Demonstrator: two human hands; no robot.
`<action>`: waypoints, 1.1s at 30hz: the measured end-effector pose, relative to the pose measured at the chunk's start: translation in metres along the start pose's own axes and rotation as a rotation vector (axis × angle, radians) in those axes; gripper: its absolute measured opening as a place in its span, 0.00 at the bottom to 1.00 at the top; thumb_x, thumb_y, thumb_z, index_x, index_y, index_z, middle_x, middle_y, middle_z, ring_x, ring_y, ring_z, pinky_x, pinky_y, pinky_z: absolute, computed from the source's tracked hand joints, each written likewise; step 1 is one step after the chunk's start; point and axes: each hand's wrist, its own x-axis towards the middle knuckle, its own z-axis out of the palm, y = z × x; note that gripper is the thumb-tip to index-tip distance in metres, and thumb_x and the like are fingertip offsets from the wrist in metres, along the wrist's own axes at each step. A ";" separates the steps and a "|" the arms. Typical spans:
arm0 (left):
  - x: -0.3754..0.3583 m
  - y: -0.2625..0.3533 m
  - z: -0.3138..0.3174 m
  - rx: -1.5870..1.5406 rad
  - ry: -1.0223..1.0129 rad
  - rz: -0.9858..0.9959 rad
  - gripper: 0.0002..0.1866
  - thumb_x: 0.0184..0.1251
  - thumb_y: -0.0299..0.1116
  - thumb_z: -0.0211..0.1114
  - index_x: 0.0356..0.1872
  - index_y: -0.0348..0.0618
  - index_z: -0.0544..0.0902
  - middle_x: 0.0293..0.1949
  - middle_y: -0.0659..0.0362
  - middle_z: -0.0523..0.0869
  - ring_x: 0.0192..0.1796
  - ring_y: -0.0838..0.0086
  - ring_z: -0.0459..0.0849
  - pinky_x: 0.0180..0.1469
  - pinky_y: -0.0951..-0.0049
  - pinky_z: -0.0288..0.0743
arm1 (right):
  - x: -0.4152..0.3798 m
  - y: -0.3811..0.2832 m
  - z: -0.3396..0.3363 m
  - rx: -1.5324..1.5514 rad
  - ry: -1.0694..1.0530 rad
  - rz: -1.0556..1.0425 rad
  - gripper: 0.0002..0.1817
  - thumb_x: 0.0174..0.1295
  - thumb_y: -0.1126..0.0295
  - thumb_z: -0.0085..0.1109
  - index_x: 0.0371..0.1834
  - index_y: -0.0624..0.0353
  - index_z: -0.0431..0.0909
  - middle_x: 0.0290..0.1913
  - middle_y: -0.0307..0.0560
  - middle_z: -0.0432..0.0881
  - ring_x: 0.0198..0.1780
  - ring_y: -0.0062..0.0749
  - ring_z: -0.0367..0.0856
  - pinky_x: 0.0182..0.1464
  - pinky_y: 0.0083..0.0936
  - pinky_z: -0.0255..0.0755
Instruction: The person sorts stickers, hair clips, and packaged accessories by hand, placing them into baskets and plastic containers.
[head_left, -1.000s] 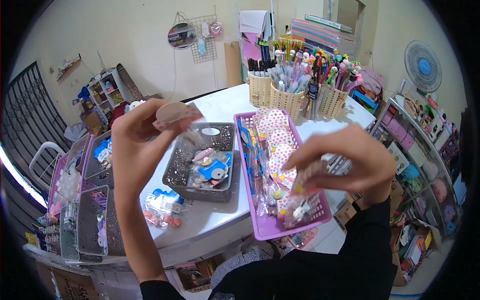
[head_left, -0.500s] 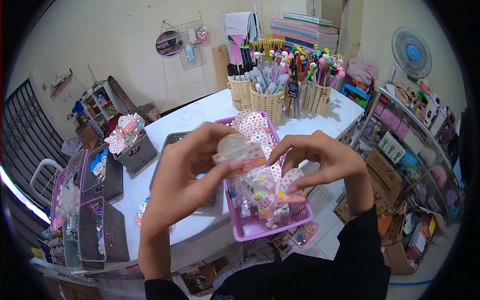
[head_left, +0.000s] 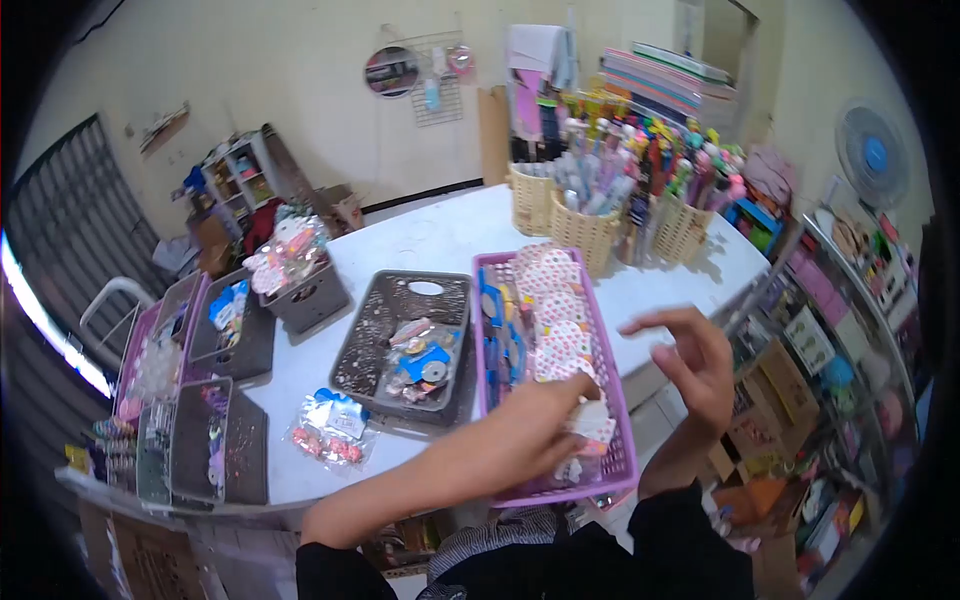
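My left hand [head_left: 535, 430] reaches over the front of a purple basket [head_left: 626, 440], its fingers pinched on a small packet with a heart-patterned card [head_left: 595, 428]. Several similar cards [head_left: 560, 310] with colourful hearts stand in a row along the basket's right side. Blue-backed packets [head_left: 497, 335] fill its left side. To the right of the basket, my right hand [head_left: 695, 365] is raised with fingers apart and holds nothing. It is slightly blurred.
A grey basket [head_left: 370, 325] of packets stands left of the purple one. A clear packet with pink pieces [head_left: 330, 445] lies on the white table [head_left: 420, 235]. Woven pen baskets [head_left: 582, 235] are at the back; more grey baskets [head_left: 235, 450] line the left.
My hands held packets up over the purple basket; now my left hand is lowered into its front with a packet. My right hand has let go and moved right. The view has shifted.
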 end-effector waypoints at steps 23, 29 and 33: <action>-0.021 -0.087 -0.076 0.499 0.202 -0.566 0.12 0.53 0.28 0.55 0.38 0.34 0.76 0.28 0.42 0.79 0.34 0.52 0.78 0.41 0.59 0.70 | 0.005 0.058 0.029 0.135 -0.083 -0.197 0.13 0.39 0.69 0.64 0.30 0.62 0.77 0.26 0.45 0.80 0.31 0.33 0.77 0.43 0.30 0.61; -0.029 -0.073 -0.090 0.436 0.394 -0.387 0.12 0.51 0.22 0.55 0.39 0.36 0.77 0.30 0.45 0.80 0.31 0.55 0.79 0.37 0.66 0.72 | 0.013 0.063 0.031 0.127 -0.081 -0.185 0.10 0.37 0.76 0.60 0.27 0.62 0.78 0.26 0.45 0.80 0.30 0.33 0.77 0.43 0.30 0.62; -0.040 -0.048 -0.095 0.113 0.630 -0.304 0.10 0.55 0.22 0.56 0.40 0.36 0.77 0.33 0.51 0.82 0.35 0.71 0.82 0.38 0.76 0.74 | 0.025 0.072 0.033 0.151 -0.161 -0.246 0.08 0.39 0.78 0.58 0.26 0.61 0.78 0.28 0.45 0.80 0.31 0.32 0.77 0.43 0.31 0.63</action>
